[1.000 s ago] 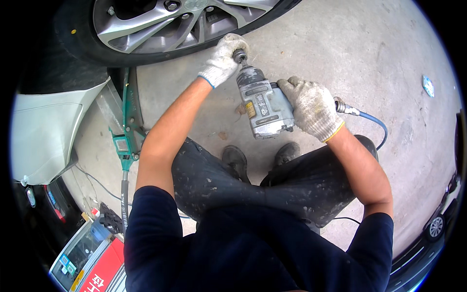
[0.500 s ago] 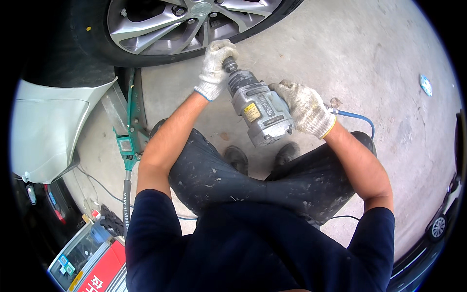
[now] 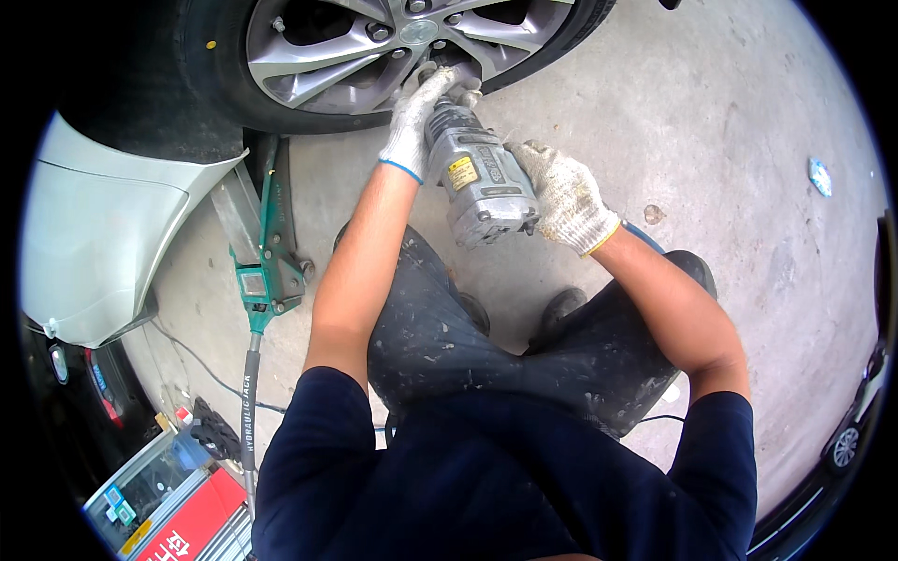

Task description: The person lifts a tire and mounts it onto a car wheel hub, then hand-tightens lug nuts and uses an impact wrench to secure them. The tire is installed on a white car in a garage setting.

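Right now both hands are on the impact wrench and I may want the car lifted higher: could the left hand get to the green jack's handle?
Probably yes. The left hand steadies the nose of the impact wrench at the alloy wheel; the green hydraulic jack and its handle lie on the left side, with bare concrete between. It would have to let go first.

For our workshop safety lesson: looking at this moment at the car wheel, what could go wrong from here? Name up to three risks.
1. The left hand grips the nose of the impact wrench right at the alloy wheel; the glove might catch or pinch.
2. The car rests on a green hydraulic jack; it could shift.
3. The person crouches close, so kickback could upset their balance.
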The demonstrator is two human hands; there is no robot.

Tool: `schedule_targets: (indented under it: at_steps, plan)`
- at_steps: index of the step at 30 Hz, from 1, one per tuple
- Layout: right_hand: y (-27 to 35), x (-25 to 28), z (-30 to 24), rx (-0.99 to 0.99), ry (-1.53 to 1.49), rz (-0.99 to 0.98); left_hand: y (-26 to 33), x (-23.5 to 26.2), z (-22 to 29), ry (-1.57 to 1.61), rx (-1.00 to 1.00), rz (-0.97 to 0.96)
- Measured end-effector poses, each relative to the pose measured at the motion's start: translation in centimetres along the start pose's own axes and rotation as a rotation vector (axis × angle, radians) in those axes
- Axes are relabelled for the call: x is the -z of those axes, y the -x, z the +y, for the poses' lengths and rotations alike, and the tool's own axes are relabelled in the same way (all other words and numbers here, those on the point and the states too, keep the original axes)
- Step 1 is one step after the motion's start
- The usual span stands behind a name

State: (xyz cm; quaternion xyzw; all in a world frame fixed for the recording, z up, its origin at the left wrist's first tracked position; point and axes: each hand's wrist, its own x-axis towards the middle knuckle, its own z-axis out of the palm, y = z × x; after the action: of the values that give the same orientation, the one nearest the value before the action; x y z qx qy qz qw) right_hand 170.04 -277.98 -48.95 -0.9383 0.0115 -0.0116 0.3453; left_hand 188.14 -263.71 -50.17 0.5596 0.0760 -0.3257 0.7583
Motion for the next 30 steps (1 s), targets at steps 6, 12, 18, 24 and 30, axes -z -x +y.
schedule_targets:
  at_steps: [6, 12, 18, 24, 30]
  plan:
    - [-3.2, -2.3, -0.1, 0.038, 0.233, 0.038, -1.5, 2.6, 0.8, 0.104, 0.099, -0.176]
    - [-4.4, -2.9, -1.2, 0.024, 0.360, 0.024, -1.9, 3.8, 1.6, 0.036, 0.083, -0.138]
    - [-4.8, -3.5, -1.5, 0.060, 0.405, 0.057, -2.1, 4.3, 2.1, 0.050, 0.104, -0.143]
    - [-4.9, -2.8, -1.7, 0.083, 0.426, 0.055, -2.5, 4.8, 2.1, 0.032, 0.089, -0.202]
    - [-5.9, -3.2, -1.7, 0.066, 0.447, 0.091, -3.3, 4.5, 2.5, 0.021, 0.062, -0.173]
